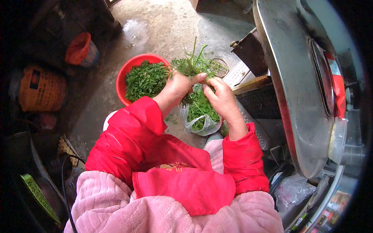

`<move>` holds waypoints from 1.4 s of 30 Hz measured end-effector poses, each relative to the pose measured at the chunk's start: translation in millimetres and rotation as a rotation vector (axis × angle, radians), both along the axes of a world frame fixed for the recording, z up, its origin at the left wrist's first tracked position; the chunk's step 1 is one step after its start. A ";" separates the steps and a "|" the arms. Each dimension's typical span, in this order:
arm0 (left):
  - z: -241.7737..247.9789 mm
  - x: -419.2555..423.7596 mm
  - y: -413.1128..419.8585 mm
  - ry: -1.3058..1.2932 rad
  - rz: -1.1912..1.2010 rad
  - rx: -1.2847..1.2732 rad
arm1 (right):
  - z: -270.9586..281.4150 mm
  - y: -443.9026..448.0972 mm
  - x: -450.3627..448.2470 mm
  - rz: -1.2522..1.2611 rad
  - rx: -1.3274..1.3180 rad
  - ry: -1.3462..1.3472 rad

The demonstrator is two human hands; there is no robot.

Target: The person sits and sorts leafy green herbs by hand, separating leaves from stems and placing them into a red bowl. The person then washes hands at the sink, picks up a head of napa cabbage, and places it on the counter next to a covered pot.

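Observation:
A bunch of feathery green herbs is gripped in my left hand, its leaves and stems sticking out above the fist. My right hand pinches stems of the bunch close beside the left thumb. To the left, a red plastic basin on the floor holds a heap of leafy greens. Below my hands stands a clear plastic bag, its mouth spread, with green stems inside. Part of the bag is hidden by my hands.
On the right, a large metal-topped table rises close to my right arm. A small bin with a red liner and an orange printed container stand left. A round floor drain lies beyond my hands. Some leaves are scattered on the concrete floor.

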State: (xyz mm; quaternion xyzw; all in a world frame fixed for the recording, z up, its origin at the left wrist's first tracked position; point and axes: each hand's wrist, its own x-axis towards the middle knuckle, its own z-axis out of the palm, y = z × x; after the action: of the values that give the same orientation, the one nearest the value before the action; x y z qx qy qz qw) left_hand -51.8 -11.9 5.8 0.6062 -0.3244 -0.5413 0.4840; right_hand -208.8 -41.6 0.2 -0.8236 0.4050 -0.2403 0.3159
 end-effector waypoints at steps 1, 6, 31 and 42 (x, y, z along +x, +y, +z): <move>2.3 0.4 -0.5 -0.006 0.014 -0.011 | -0.4 -0.1 -0.5 0.023 0.018 0.013; -5.3 8.3 -5.6 0.071 0.097 0.041 | -3.5 3.7 -3.1 0.077 0.118 0.011; 6.2 6.1 0.0 0.161 -0.356 -0.038 | 1.8 -3.1 -32.0 -0.047 0.327 -0.279; 2.2 2.5 1.0 0.047 -0.326 -0.096 | -2.0 -3.2 -20.9 0.003 0.252 -0.234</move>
State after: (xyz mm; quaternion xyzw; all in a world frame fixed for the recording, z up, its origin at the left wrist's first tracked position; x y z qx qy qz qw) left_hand -49.3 -10.9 8.0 0.5088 -0.4326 -0.6105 0.4257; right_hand -229.8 -44.8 -1.8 -0.7446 0.3911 -0.2815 0.4620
